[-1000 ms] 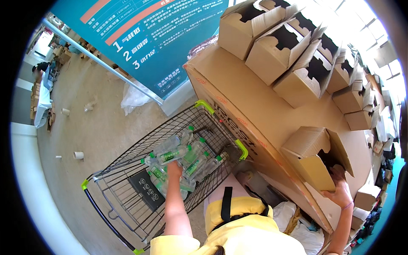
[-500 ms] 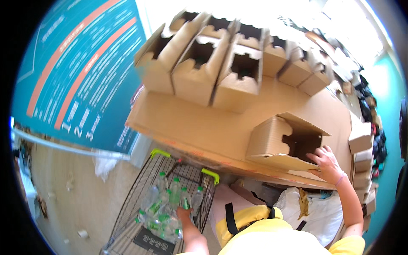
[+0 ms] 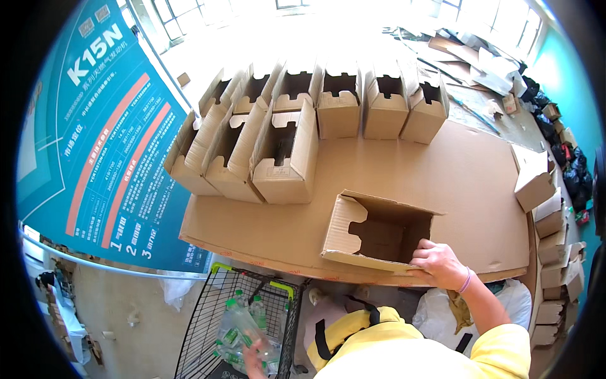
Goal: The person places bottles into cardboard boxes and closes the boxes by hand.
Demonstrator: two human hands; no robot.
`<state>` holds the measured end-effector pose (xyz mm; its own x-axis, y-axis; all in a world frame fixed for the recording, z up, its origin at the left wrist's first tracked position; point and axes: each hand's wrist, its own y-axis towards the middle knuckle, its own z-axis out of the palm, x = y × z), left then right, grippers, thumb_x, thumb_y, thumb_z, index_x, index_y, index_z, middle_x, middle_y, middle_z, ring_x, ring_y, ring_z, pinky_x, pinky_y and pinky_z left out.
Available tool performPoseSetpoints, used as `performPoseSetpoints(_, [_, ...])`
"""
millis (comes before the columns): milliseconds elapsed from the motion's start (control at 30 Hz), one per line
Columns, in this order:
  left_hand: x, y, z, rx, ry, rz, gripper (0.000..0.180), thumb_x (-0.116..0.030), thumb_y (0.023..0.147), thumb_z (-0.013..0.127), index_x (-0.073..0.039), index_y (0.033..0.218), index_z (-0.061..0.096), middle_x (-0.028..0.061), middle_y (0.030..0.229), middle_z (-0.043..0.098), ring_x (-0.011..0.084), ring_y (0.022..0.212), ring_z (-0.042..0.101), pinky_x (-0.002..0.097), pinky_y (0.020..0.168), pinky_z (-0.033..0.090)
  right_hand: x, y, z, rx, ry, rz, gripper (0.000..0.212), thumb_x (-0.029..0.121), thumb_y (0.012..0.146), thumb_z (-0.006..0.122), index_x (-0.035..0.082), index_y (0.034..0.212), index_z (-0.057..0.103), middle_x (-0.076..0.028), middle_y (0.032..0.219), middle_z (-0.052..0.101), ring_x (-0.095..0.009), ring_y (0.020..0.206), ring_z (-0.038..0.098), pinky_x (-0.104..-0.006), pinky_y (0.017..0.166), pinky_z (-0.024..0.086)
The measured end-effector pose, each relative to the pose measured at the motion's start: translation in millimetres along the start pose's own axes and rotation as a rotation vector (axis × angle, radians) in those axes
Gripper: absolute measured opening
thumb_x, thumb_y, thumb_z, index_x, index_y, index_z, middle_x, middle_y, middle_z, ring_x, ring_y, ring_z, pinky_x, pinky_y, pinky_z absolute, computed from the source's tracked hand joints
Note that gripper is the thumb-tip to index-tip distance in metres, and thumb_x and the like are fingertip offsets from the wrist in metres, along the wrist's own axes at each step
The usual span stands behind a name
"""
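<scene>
Big carton: is spreading its flat brown top across the middle, bearing cardboard boxes.
Teal banner: is standing to the left of the big carton.
Wire shopping cart: is standing on the near side of the big carton, toward its left end.
Nine cardboard boxes: are crowding the far left part of the big carton, their cut-out openings showing.
Separate cardboard box: is lying open along the near edge of the big carton, apart from the nine.
Green-capped bottles: are lying in the cart, below the big carton's near edge.
Right hand: is gripping the separate box's near right rim, its fingers curling over the cardboard.
Left hand: is touching a tilted bottle's lower end on the near side of the big carton; its fingers are blurring, so how tightly they are closing, I cannot tell.
</scene>
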<state>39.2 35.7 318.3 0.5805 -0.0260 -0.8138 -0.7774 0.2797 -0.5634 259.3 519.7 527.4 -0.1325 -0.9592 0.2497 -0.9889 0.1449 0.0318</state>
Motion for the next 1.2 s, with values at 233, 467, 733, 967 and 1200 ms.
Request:
performPoseSetpoints(233, [-137.0,1.5,198.3,0.791,-0.393,0.420,0.086,-0.051,0.069,0.080,-0.007,0.131,0.041,0.0109,0.105,0.054,0.0233,0.096,0.057,0.0371,0.079,0.049,-14.2,-22.9,-7.3,0.078,0.041,-0.071,0.020,0.024,0.081,0.070,0.010,0.071,0.062,0.000,0.071,0.057,-0.020,0.078,0.054,-0.0325,0.061,0.051])
performPoseSetpoints(467, [-183.4,-32.9,403.4,1.178,0.146,0.617,0.074,-0.021,0.062,0.088,-0.002,0.123,0.050,0.0116,0.113,0.061,0.0214,0.102,0.061,0.0362,0.088,0.051,-19.8,-56.5,-2.6,-0.011,0.111,-0.053,0.019,0.023,0.080,0.071,0.011,0.068,0.060,0.000,0.070,0.055,-0.020,0.079,0.053,-0.0331,0.060,0.050])
performPoseSetpoints(733, [-136.7,-15.7,455.1,1.256,1.722,0.725,0.084,-0.020,0.056,0.085,-0.001,0.129,0.049,0.0243,0.115,0.062,0.0380,0.108,0.060,0.0409,0.095,0.048,-10.7,-61.5,10.4,-0.124,0.195,0.012,0.018,0.022,0.077,0.073,0.010,0.069,0.061,0.000,0.073,0.059,-0.020,0.084,0.058,-0.0321,0.064,0.051])
performPoseSetpoints(967, [-128.7,14.0,484.7,1.486,1.809,0.673,0.091,-0.023,0.052,0.087,-0.002,0.133,0.049,0.0211,0.117,0.063,0.0331,0.110,0.059,0.0379,0.098,0.046,-21.2,-58.8,16.4,-0.208,0.216,-0.007,0.018,0.021,0.077,0.073,0.010,0.068,0.062,0.000,0.072,0.057,-0.021,0.083,0.057,-0.0314,0.062,0.052])
performPoseSetpoints(1200, [-111.2,33.9,485.2,1.577,1.897,0.546,0.075,-0.021,0.053,0.086,-0.004,0.121,0.060,0.0186,0.105,0.067,0.0344,0.105,0.062,0.0401,0.091,0.050,-17.9,-70.5,20.3,-0.281,0.191,-0.072,0.009,0.014,0.069,0.064,0.010,0.067,0.056,-0.002,0.072,0.049,-0.018,0.082,0.053,-0.0291,0.066,0.048])
